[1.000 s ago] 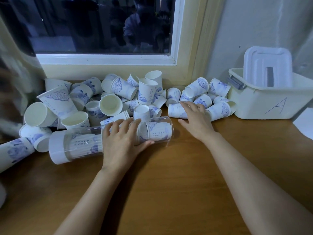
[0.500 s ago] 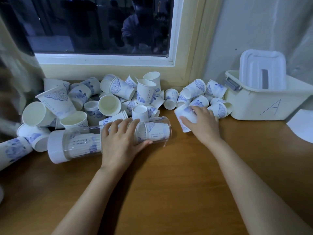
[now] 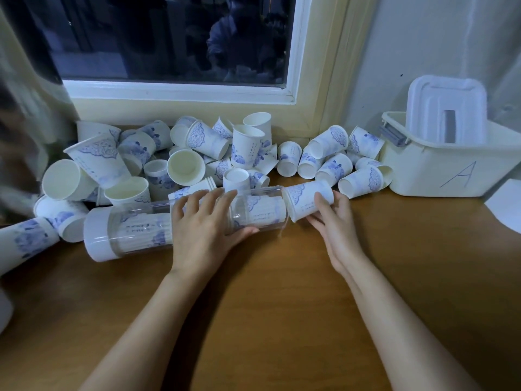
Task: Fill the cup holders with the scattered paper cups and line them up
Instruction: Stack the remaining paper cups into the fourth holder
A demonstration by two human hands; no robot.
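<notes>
A clear plastic cup holder (image 3: 135,230) lies on its side on the counter (image 3: 267,320), left of centre. Its white cap is to the left and its open mouth to the right, and a nested stack of cups shows through its wall. The left hand (image 3: 205,224) grips it mid-length, fingers draped over the top and thumb hooked round the near side. The right hand (image 3: 335,224) holds one paper cup (image 3: 306,200) by its narrow base end, fingers curled round it, with the wider end at the holder's mouth. Loose cups (image 3: 186,165) are heaped behind, under the window (image 3: 169,38). At the right sits a white bin (image 3: 451,170) marked A, its lid (image 3: 445,108) propped inside.

The cup looks light and thin-walled and would likely crush under a hard squeeze, so a soft hold near the stiffer base seems best. The holder is smooth and round, probably prone to roll, and wants a steady hold at its middle.
</notes>
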